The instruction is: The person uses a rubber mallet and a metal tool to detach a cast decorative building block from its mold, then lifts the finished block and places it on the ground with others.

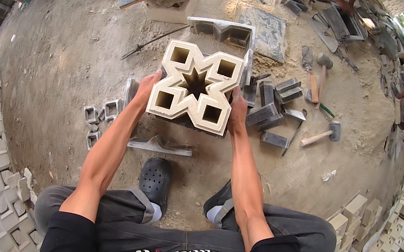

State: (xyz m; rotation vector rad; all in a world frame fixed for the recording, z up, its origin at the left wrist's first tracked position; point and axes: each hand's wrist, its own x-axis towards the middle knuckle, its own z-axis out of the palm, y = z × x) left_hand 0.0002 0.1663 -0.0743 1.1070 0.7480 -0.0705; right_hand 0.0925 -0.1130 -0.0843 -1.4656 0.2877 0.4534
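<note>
Landmark: cast ventilation block [195, 86], cream, X-shaped, star opening at centre, four square holes at the corners. Held above the sandy ground [63, 60], in front of the seated person's knees, face up toward the camera.

Left hand [147, 85]: flat against the block's left side, fingers pressed together along the edge. Right hand [237, 111]: the same on the right side, fingers close together, thumb on the near edge. Hold is by side pressure only; whether any fingers hook under the block cannot be told.

Below the block: grey steel mould pieces [268, 110] scattered just right of it, a grey mould frame [223, 31] beyond it, small square inserts [99, 114] to its lower left. Two mallets [326, 133] lie further right. Black clog [154, 179] directly nearer the person than the block.

Risks, judged:
- Block looks freshly cast; squeezing the thin walls could crack an arm of the X.
- Palms slipping on dusty sides would drop it onto the steel pieces or the foot.
- Tilting could shift the load to one hand.
</note>
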